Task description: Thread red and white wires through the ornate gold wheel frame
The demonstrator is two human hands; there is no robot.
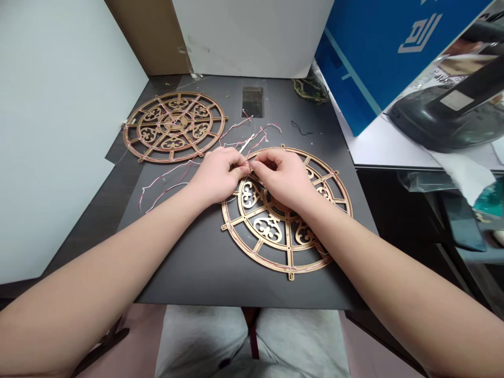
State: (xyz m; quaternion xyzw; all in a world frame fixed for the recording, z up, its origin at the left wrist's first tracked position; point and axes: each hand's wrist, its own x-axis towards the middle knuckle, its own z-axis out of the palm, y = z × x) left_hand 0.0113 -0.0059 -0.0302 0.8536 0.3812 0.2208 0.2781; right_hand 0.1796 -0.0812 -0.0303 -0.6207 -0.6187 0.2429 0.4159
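A round gold openwork frame [290, 257] with scroll ornaments lies flat on the dark table, and thin red and white wires run along its ring. At its upper left rim, my left hand [220, 170] is closed with thumb and forefinger pinched together. My right hand [281, 173] meets it there, also pinching, and covers part of the frame. Thin wires [258, 142] come out by the fingertips; what exactly sits between the fingers is too small to make out. Loose wire [161, 184] loops to the left of my left hand.
A second gold openwork frame [173, 142] with wires lies at the back left. White panels [255, 37] and a blue box [378, 58] stand around the dark table [189, 273]. A black thread [301, 128] and a greenish tangle [311, 89] lie towards the back right.
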